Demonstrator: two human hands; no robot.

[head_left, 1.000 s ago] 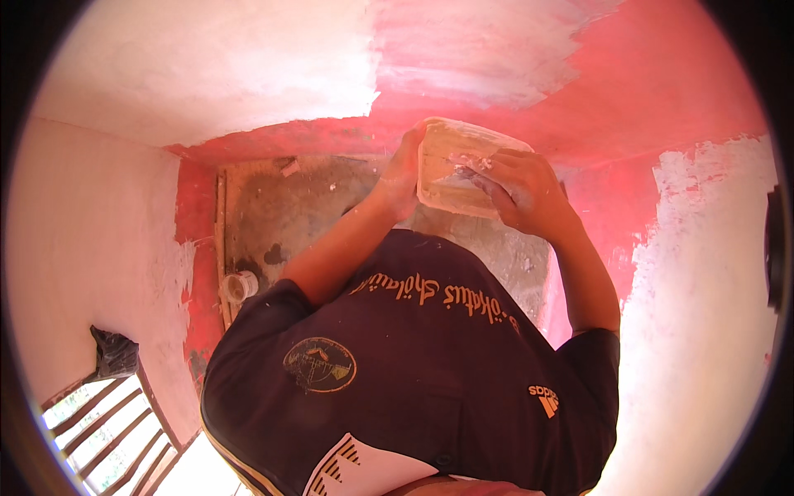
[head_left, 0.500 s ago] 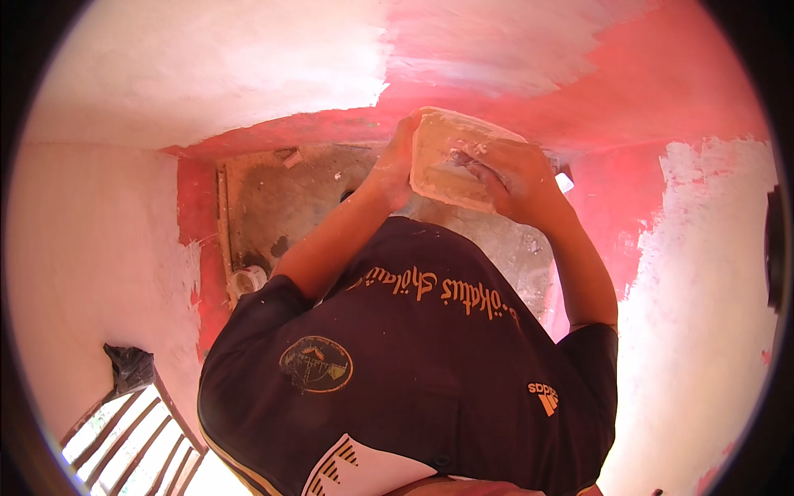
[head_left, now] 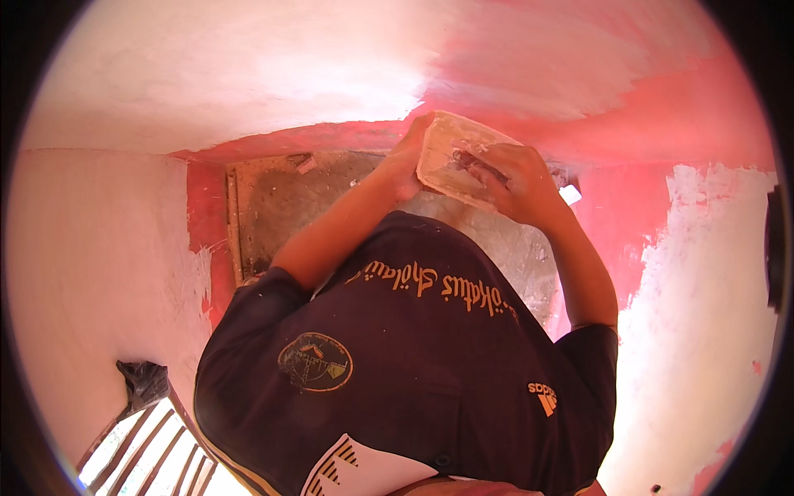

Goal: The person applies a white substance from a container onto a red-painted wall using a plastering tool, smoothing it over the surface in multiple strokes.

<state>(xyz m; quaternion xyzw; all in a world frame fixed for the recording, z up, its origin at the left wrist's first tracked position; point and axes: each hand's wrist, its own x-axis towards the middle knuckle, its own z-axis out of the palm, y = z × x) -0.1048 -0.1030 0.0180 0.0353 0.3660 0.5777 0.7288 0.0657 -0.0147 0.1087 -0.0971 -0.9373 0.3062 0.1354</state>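
Note:
A rectangular pale plastic tub (head_left: 438, 153), smeared with whitish paste, is held tilted in front of my chest. My left hand (head_left: 405, 169) grips its left side, the fingers partly hidden behind the wall. Over the tub's right part, my right hand (head_left: 523, 183) has its fingers curled inward. A dark, narrow shape (head_left: 480, 165), crusted with paste, shows by those fingers inside the tub. Whether it is a tool or coated fingertips I cannot make out. Whitish smears also mark the right hand.
Ahead rises a wall (head_left: 248, 74), partly coated white over red paint. Side walls stand close on the left (head_left: 99, 248) and right (head_left: 719, 273). Below is a stained floor (head_left: 289, 198). A barred opening (head_left: 149, 450) with a black plastic bag (head_left: 145, 384) sits at lower left.
The view has shifted slightly, and the tub appears a little further right. My right fingers have moved slightly within the tub. A whitish bucket at lower left is now hidden behind my sleeve.

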